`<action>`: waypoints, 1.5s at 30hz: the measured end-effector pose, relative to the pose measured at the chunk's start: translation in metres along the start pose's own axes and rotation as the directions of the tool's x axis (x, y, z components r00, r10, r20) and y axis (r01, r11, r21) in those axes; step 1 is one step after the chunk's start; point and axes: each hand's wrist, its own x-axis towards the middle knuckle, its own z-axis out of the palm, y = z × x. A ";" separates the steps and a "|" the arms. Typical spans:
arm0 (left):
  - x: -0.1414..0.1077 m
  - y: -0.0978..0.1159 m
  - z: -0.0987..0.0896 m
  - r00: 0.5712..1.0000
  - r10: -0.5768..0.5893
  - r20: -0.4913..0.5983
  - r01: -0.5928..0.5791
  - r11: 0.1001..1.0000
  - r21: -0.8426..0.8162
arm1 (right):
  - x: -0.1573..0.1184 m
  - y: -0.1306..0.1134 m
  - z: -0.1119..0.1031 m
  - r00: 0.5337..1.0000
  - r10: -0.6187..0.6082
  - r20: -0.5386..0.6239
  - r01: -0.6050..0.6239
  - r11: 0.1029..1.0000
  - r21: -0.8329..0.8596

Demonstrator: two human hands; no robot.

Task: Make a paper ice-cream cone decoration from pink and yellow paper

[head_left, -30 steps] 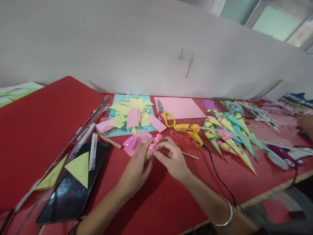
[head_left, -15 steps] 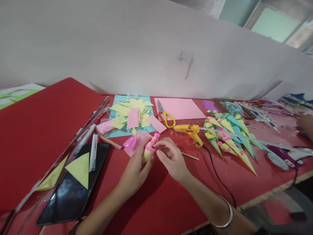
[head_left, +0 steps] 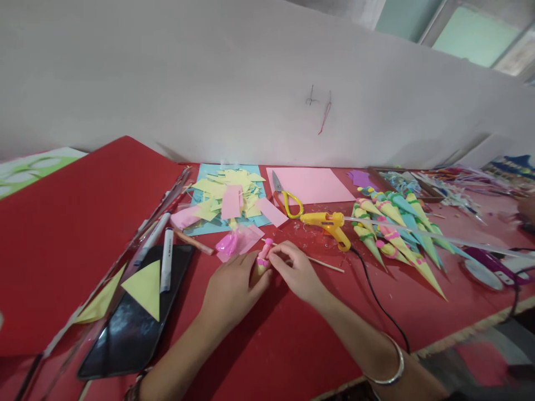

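My left hand (head_left: 234, 284) is wrapped round a small yellow paper cone (head_left: 259, 269) with pink clay (head_left: 264, 253) and a pink ball on its top. The cone's point is hidden in my palm. Thumb and forefinger of my right hand (head_left: 297, 273) pinch together at the side of the pink clay. Just behind the hands lies a thin wooden stick (head_left: 326, 264). A packet of bright pink clay (head_left: 228, 243) rests on pink paper beyond my left hand.
A yellow glue gun (head_left: 328, 223) with its long stick and cord lies right of centre. Beside it are several finished paper cones (head_left: 397, 223). Scissors (head_left: 288, 200) lie behind, and paper scraps (head_left: 225, 195) are heaped left. A black phone-like slab (head_left: 125, 328) holds markers (head_left: 166, 262).
My right fingers have come in closer against the pink clay. The cone has turned a little in my left hand, which now covers more of it. The view has shifted slightly.
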 end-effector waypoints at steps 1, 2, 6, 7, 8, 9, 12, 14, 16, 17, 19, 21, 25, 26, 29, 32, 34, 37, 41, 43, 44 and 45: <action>0.000 -0.001 -0.002 1.000 0.009 -0.019 -0.008 0.999 0.046 | 0.000 0.001 0.000 1.000 0.007 0.007 -0.006 1.000 -0.023; 0.001 -0.002 -0.003 0.999 0.020 -0.036 -0.017 0.996 0.089 | 0.000 0.002 0.000 1.000 0.010 0.010 -0.009 0.999 -0.045; 0.004 -0.011 -0.005 0.989 0.045 -0.140 -0.016 0.979 0.204 | 0.000 0.006 0.001 1.000 0.024 -0.005 -0.024 0.996 -0.090; 0.004 -0.015 -0.005 0.981 0.040 -0.192 0.007 0.972 0.236 | 0.000 0.006 0.001 1.000 0.028 -0.009 -0.029 0.995 -0.090; 0.005 -0.018 -0.005 0.968 0.034 -0.251 0.036 0.962 0.269 | 0.000 0.006 0.001 0.999 0.031 -0.011 -0.032 0.995 -0.090; 0.006 -0.021 -0.005 0.953 0.029 -0.302 0.066 0.952 0.300 | 0.000 0.006 0.001 0.999 0.032 -0.013 -0.033 0.995 -0.091; 0.008 -0.031 -0.003 0.932 0.026 -0.361 0.117 0.922 0.370 | 0.000 0.004 0.001 1.000 0.025 -0.019 -0.027 0.995 -0.095; 0.008 -0.037 -0.001 0.945 0.033 -0.325 0.107 0.908 0.405 | 0.000 0.004 0.001 0.999 0.013 -0.030 -0.016 0.995 -0.101; 0.009 -0.039 0.001 0.958 0.030 -0.285 0.100 0.898 0.428 | 0.001 0.003 0.000 0.999 0.006 -0.041 -0.010 0.995 -0.099; 0.009 -0.040 0.002 0.962 0.025 -0.273 0.101 0.895 0.435 | 0.001 0.003 0.000 0.999 0.003 -0.047 -0.008 0.995 -0.096; 0.009 -0.040 0.003 0.964 0.007 -0.266 0.113 0.894 0.434 | 0.001 0.003 -0.001 0.998 -0.005 -0.056 0.000 0.996 -0.090; 0.009 -0.039 0.003 0.967 -0.018 -0.253 0.126 0.901 0.416 | 0.001 0.002 -0.001 0.998 -0.019 -0.065 0.013 0.996 -0.090; 0.008 -0.039 0.004 0.976 -0.032 -0.213 0.112 0.921 0.373 | 0.001 0.000 -0.001 0.996 -0.045 -0.077 0.038 0.995 -0.089; 0.008 -0.039 0.004 0.976 -0.024 -0.217 0.104 0.926 0.363 | 0.001 0.000 -0.001 0.996 -0.048 -0.081 0.041 0.996 -0.085; 0.010 -0.040 0.004 0.961 0.007 -0.276 0.080 0.950 0.302 | 0.000 -0.001 -0.001 0.991 -0.068 -0.112 0.064 0.997 -0.038; 0.012 -0.039 0.003 0.932 0.078 -0.355 -0.023 0.987 0.157 | -0.001 -0.003 -0.001 0.984 -0.136 -0.117 0.144 0.988 0.058; 0.013 -0.037 0.001 0.911 0.152 -0.384 -0.144 0.988 0.050 | -0.002 -0.005 -0.001 0.973 -0.204 -0.105 0.214 0.972 0.098; 0.011 -0.033 -0.001 0.890 0.228 -0.394 -0.261 0.965 -0.033 | -0.003 -0.007 -0.002 0.956 -0.271 -0.114 0.282 0.955 0.096; 0.009 -0.030 -0.004 0.902 0.217 -0.374 -0.269 0.959 -0.092 | -0.005 -0.008 -0.001 0.955 -0.247 -0.163 0.270 0.953 0.137; 0.009 -0.029 -0.004 0.907 0.216 -0.361 -0.271 0.956 -0.109 | -0.005 -0.008 -0.001 0.952 -0.255 -0.168 0.279 0.950 0.140; 0.009 -0.029 -0.004 0.910 0.217 -0.353 -0.271 0.956 -0.111 | -0.005 -0.008 0.000 0.951 -0.263 -0.163 0.286 0.949 0.136; 0.009 -0.028 -0.003 0.914 0.216 -0.344 -0.267 0.957 -0.110 | -0.006 -0.007 0.000 0.952 -0.266 -0.154 0.287 0.948 0.137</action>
